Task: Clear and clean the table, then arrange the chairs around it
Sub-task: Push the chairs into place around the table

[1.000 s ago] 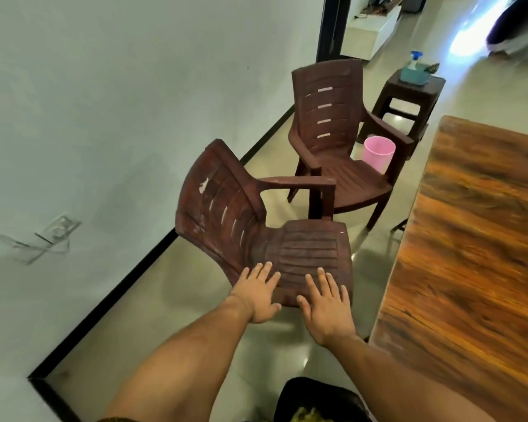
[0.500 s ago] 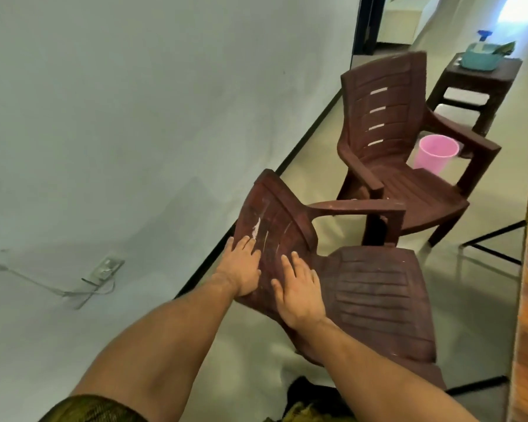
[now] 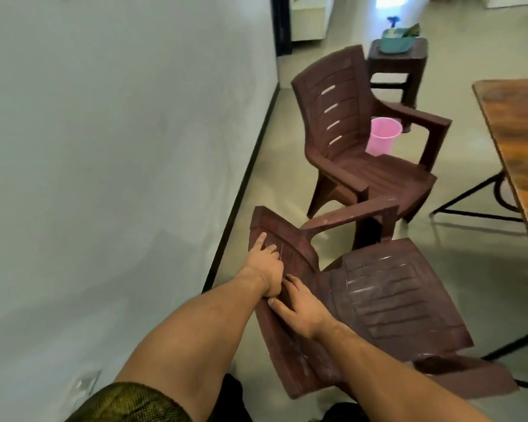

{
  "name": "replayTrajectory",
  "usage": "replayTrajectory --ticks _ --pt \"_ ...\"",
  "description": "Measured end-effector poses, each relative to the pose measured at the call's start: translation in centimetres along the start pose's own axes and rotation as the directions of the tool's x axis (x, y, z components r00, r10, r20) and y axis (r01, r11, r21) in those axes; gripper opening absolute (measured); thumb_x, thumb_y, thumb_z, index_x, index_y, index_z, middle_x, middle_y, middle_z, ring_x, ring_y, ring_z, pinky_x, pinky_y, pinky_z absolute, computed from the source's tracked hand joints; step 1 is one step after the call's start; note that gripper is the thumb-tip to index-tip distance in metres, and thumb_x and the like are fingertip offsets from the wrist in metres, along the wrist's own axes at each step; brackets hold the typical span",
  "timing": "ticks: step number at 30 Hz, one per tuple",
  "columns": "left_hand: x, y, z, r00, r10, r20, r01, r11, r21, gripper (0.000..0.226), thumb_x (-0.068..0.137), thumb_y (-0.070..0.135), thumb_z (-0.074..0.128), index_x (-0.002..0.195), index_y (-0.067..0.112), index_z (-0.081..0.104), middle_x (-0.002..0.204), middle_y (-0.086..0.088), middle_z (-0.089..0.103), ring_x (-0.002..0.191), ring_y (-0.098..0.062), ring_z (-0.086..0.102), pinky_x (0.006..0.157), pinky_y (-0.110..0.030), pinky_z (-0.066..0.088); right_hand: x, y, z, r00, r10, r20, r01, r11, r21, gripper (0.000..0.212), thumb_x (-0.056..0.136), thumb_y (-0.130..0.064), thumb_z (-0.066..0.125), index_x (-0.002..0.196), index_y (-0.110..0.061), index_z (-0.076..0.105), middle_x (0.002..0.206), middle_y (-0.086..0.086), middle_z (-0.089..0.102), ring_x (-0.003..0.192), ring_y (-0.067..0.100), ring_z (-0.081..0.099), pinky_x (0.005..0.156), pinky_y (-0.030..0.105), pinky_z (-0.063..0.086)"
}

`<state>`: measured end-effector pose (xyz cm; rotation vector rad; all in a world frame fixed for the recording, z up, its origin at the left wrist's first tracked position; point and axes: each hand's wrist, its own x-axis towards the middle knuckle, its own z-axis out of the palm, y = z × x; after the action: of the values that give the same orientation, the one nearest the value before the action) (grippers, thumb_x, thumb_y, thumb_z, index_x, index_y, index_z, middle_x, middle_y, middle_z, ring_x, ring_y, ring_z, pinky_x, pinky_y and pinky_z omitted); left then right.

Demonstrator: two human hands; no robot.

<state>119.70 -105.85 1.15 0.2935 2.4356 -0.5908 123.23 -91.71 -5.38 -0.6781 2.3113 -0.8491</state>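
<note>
The near brown plastic chair [image 3: 393,293] stands right below me, its backrest toward the wall on the left. My left hand [image 3: 264,263] lies on the front of that backrest near its top edge, fingers stretched out. Just below it, my right hand [image 3: 299,309] rests flat on the same backrest, fingers apart, touching the left hand. Neither hand holds anything loose. A second brown chair [image 3: 342,117] stands further ahead, facing right. At the right edge of the view is the wooden table [image 3: 525,132], on black metal legs.
A pink bucket [image 3: 383,135] sits on the floor behind the far chair. Beyond it a brown stool [image 3: 397,62] carries a teal basin [image 3: 395,41] with a spray bottle. A white wall [image 3: 119,147] with a black skirting runs close along the left.
My hands moved from the chair's seat up onto its backrest and closer together. The view swung so the chair is nearer and the table shows again at right.
</note>
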Motion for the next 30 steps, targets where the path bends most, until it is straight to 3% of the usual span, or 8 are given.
replayTrajectory --ticks 3,6,9,13,15,18,23,30 --pt "2.1 -1.4 0.1 0.995 0.095 -0.008 -0.094 0.995 0.044 0.052 0.095 0.045 0.044 0.136 0.018 0.061 0.15 -0.01 0.051 0.148 -0.027 0.032 0.122 -0.059 -0.011 1.0 -0.8 0.5 0.988 0.137 -0.075 -0.129 0.986 0.109 0.098 0.076 -0.092 0.027 0.146 -0.025 0.042 0.146 0.001 0.047 0.131 0.019 0.046 0.109 0.039 0.04" --pt "2.2 -2.6 0.1 0.979 0.202 -0.033 -0.202 0.979 0.005 0.044 0.097 0.044 0.04 0.121 0.017 0.067 0.13 -0.009 0.066 0.133 -0.027 0.049 0.122 -0.057 -0.006 1.0 -2.7 1.5 0.945 0.297 -0.139 -0.27 0.945 0.184 0.088 0.074 -0.091 0.029 0.135 -0.032 0.054 0.132 -0.004 0.059 0.117 0.014 0.055 0.102 0.037 0.044" --pt "1.0 -3.6 0.1 0.945 0.307 -0.112 -0.312 0.949 -0.033 0.05 0.102 0.044 0.032 0.12 0.015 0.068 0.127 -0.011 0.067 0.128 -0.028 0.053 0.123 -0.056 -0.001 -0.5 -6.2 2.6 0.887 0.439 -0.143 -0.389 0.877 0.282 0.085 0.074 -0.089 0.032 0.133 -0.034 0.056 0.128 -0.007 0.065 0.114 0.014 0.06 0.102 0.037 0.046" --pt "-0.3 -4.9 2.1 0.893 0.378 -0.245 -0.397 0.917 -0.034 0.059 0.101 0.053 0.026 0.126 0.016 0.065 0.134 -0.011 0.063 0.136 -0.028 0.045 0.12 -0.062 -0.003 -2.4 -10.3 3.9 0.794 0.536 -0.285 -0.55 0.835 0.038 0.074 0.081 -0.085 0.029 0.12 -0.031 0.059 0.113 -0.005 0.068 0.102 0.019 0.065 0.085 0.036 0.05" --pt "-1.1 -5.0 3.4 0.882 0.368 -0.294 -0.4 0.915 -0.054 0.062 0.101 0.054 0.023 0.137 0.016 0.058 0.148 -0.009 0.052 0.147 -0.027 0.03 0.118 -0.066 -0.007 -3.0 -12.0 5.6 0.669 0.567 -0.481 -0.689 0.715 -0.115 0.079 0.082 -0.088 0.016 0.101 -0.026 0.061 0.099 -0.001 0.069 0.092 0.024 0.066 0.073 0.038 0.049" --pt "-2.0 -5.1 4.5 0.897 0.273 -0.348 -0.342 0.927 -0.152 0.066 0.1 0.055 0.023 0.152 0.017 0.041 0.165 -0.008 0.027 0.156 -0.027 0.005 0.117 -0.069 -0.01 -2.9 -14.5 8.2 0.496 0.619 -0.609 -0.803 0.594 -0.05 0.078 0.085 -0.086 0.013 0.103 -0.023 0.056 0.104 0.004 0.068 0.093 0.028 0.065 0.072 0.04 0.045" --pt "-3.2 -5.8 6.4 0.83 0.372 -0.416 -0.455 0.882 -0.12 0.071 0.099 0.057 0.029 0.157 0.017 0.028 0.169 -0.01 0.013 0.157 -0.026 -0.005 0.121 -0.064 -0.006 -3.5 -16.7 11.0 0.454 0.637 -0.623 -0.83 0.557 -0.036 0.084 0.081 -0.089 0.013 0.106 -0.02 0.055 0.102 0.006 0.07 0.091 0.03 0.067 0.072 0.041 0.046" --pt "-2.6 -6.4 5.8 0.752 0.52 -0.406 -0.568 0.823 0.003 0.063 0.098 0.054 0.032 0.147 0.018 0.046 0.161 -0.005 0.034 0.155 -0.023 0.014 0.122 -0.062 -0.003 -2.2 -18.4 12.1 0.346 0.639 -0.687 -0.855 0.516 0.05 0.108 0.065 -0.09 -0.012 0.103 -0.018 0.058 0.099 0.005 0.072 0.091 0.029 0.069 0.073 0.038 0.048"
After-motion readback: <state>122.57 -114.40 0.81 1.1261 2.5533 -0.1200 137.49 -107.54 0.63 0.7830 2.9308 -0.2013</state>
